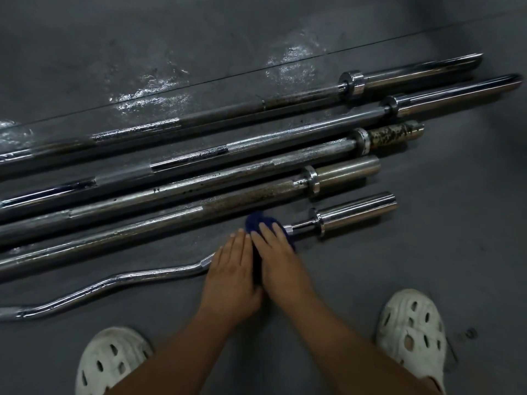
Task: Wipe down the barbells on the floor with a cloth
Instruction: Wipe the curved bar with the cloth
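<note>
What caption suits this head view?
Both hands press a blue cloth onto the curved barbell nearest five straight bars.

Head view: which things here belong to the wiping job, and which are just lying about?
Part of the job:
- blue cloth, pressed under the left hand and right hand
- curl bar, the bar being wiped
- four straight barbells beside it

Just there:
- white clogs on the person's feet
- wet patches on the floor
</note>
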Demonstrator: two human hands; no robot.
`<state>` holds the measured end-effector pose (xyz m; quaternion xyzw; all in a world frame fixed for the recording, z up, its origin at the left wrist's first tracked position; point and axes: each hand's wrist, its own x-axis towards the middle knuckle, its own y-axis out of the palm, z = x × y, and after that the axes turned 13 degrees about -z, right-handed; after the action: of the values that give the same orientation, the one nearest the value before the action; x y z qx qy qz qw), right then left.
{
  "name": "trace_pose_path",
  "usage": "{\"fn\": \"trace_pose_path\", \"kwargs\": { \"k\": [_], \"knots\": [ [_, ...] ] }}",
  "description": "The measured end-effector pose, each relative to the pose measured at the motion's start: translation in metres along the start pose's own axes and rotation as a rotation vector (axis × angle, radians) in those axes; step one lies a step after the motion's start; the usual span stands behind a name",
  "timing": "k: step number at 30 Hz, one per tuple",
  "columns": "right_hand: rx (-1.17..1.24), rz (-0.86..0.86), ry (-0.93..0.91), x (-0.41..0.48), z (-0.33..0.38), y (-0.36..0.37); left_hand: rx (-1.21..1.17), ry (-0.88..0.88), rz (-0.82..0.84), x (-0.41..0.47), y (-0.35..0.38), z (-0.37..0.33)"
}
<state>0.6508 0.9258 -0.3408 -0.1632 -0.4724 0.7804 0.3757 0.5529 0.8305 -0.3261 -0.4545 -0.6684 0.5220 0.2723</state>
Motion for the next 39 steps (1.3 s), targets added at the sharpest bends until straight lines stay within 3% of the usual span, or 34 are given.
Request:
{"fn": "trace_pose_path", "kwargs": {
  "k": [1, 4, 5, 8, 9, 12, 13, 16, 17, 20, 21, 24, 25, 28, 29, 32, 34, 37, 39],
  "knots": [
    [0.025, -0.016, 0.017, 0.004, -0.010, -0.003, -0.003, -0.003, 0.004, 0.000, -0.001, 0.000],
    [0.014, -0.159, 0.373, 0.006, -0.020, -0.013, 0.011, 0.001, 0.022, -0.001, -0.002, 0.001],
    [-0.005, -0.141, 0.383, 0.005, -0.009, -0.012, 0.014, 0.003, 0.017, -0.001, -0.002, 0.001],
    [0.002, -0.028, 0.046, 0.005, 0.005, -0.008, 0.003, -0.011, 0.010, -0.001, -0.002, -0.002],
    [-0.003, -0.038, 0.043, 0.011, -0.004, -0.011, 0.005, -0.014, 0.010, -0.001, -0.003, -0.002],
    [-0.060, -0.143, 0.349, 0.021, -0.018, -0.015, 0.019, -0.041, 0.022, -0.003, -0.004, 0.003],
    [-0.063, -0.120, 0.323, 0.021, -0.009, -0.010, 0.020, -0.045, 0.026, -0.004, -0.003, 0.005],
    [-0.024, 0.027, -0.056, 0.012, 0.004, 0.003, 0.031, -0.045, 0.053, -0.008, -0.003, 0.006],
    [-0.008, 0.008, -0.062, 0.014, -0.005, 0.003, 0.031, -0.055, 0.052, -0.008, -0.003, 0.005],
    [-0.063, -0.098, 0.290, 0.012, -0.018, -0.006, 0.030, -0.075, 0.043, -0.009, -0.004, 0.002],
    [-0.080, -0.082, 0.285, 0.010, -0.010, -0.005, 0.035, -0.076, 0.041, -0.010, -0.003, 0.002],
    [-0.042, 0.059, -0.029, 0.003, -0.001, -0.002, 0.032, -0.088, 0.056, -0.012, -0.002, 0.000],
    [-0.033, 0.071, -0.056, 0.006, -0.010, -0.005, 0.031, -0.086, 0.063, -0.011, -0.003, 0.000],
    [-0.087, -0.039, 0.255, 0.008, -0.026, -0.015, 0.055, -0.055, 0.088, -0.010, -0.005, 0.004],
    [-0.123, -0.022, 0.270, 0.008, -0.015, -0.016, 0.062, -0.054, 0.090, -0.010, -0.007, 0.004],
    [-0.144, 0.210, -0.050, 0.003, 0.006, -0.007, 0.076, -0.082, 0.098, -0.010, -0.013, 0.001],
    [-0.146, 0.218, -0.121, 0.011, -0.004, -0.014, 0.086, -0.110, 0.122, -0.011, -0.015, -0.001],
    [-0.195, 0.026, 0.189, 0.017, -0.011, -0.023, 0.075, -0.169, 0.143, -0.014, -0.018, -0.002],
    [-0.140, -0.028, 0.239, 0.019, 0.005, -0.024, 0.028, -0.233, 0.173, -0.018, -0.022, -0.004]
  ]
}}
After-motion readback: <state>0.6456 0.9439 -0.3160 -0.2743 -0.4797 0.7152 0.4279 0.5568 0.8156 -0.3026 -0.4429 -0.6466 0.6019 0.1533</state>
